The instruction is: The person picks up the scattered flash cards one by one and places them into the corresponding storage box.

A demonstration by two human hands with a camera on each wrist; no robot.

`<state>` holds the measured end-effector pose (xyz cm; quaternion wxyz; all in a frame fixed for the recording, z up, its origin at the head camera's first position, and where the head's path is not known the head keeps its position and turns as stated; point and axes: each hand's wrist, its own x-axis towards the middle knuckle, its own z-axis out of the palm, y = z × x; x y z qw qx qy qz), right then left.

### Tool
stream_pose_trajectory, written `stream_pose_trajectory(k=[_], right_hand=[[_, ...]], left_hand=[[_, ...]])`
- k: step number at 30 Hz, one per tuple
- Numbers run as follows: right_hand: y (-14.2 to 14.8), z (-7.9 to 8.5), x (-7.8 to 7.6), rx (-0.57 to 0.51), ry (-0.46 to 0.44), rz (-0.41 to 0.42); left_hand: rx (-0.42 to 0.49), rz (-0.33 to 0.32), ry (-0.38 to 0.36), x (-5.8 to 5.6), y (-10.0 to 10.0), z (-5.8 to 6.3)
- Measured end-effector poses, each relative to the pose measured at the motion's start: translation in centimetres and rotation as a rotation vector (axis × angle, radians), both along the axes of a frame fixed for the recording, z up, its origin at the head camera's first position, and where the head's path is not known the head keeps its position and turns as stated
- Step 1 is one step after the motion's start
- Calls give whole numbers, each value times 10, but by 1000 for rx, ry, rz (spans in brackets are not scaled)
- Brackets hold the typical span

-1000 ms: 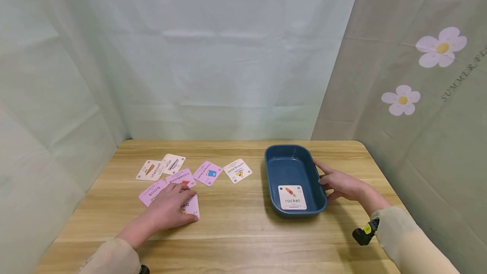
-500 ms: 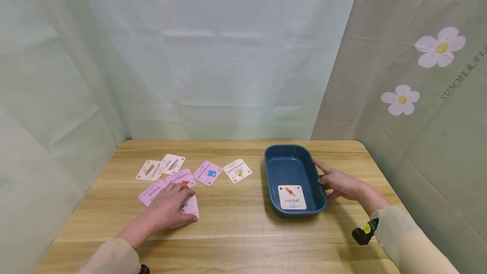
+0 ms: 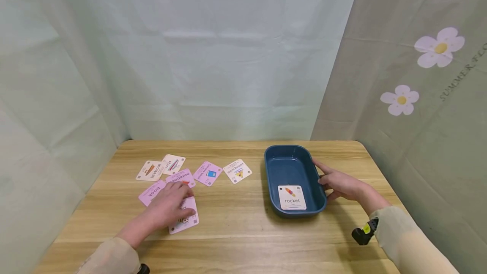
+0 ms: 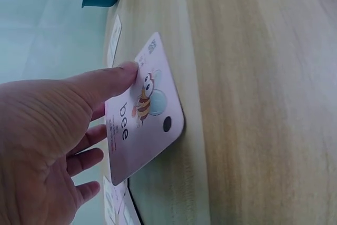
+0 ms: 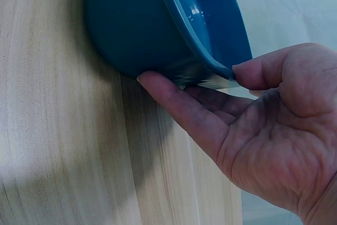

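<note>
My left hand [image 3: 167, 207] pinches a pink bee card [image 4: 150, 135], thumb on its printed face and index finger behind. In the left wrist view the card stands tilted, partly off the wood. Close by the hand lie a pink book card [image 3: 151, 192] and a pink notebook card [image 3: 181, 176], both partly covered. On the right, my right hand [image 3: 340, 184] holds the side of a blue plastic tray [image 5: 131, 25]. Its thumb is on the rim and its fingers lie against the outer wall. Inside the tray's near end is a white rocket card [image 3: 292, 198].
Farther back on the wooden table [image 3: 236, 231] lie a lifeboat card [image 3: 150, 170], a ship card [image 3: 174, 163] partly over it or beside it, a Chinese book card [image 3: 208, 173] and a sailing boat card [image 3: 237, 171]. Fabric curtains [image 3: 228, 75] surround the table.
The bee card has turned and tilted under my left hand, with its lower edge now showing nearer me. My left thumb has shifted slightly up. The right hand and tray stay put.
</note>
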<state>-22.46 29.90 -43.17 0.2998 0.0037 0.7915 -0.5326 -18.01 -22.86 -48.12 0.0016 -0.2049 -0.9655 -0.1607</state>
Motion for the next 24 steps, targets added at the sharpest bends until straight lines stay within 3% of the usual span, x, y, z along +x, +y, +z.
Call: stream_pose_trajectory(k=[9,24], right_hand=[[0,2,1,-9,7,24],[0,0,-1,-12,-3,10]], left_hand=[[100,31,-84,-1,1,9],[184,-4,-82,-7,-5,20]])
